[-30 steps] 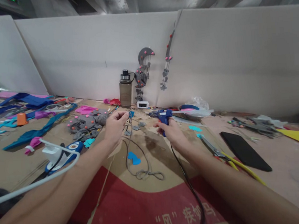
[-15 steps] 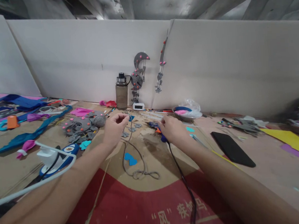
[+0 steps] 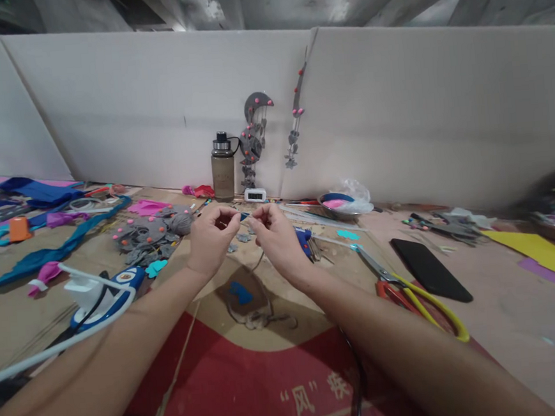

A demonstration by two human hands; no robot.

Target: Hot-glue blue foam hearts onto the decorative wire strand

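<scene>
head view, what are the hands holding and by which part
The left hand pinches a small blue piece by its left edge; the right hand is close at its right side, but whether it grips too cannot be told.

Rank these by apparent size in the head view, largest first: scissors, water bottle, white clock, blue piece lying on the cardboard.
1. Scissors
2. Water bottle
3. White clock and blue piece: too alike to rank

The right hand (image 3: 278, 243) hides much of the blue plastic glue gun (image 3: 304, 240) from me. The flat yellow sheet (image 3: 545, 257) runs off the right edge.
</scene>
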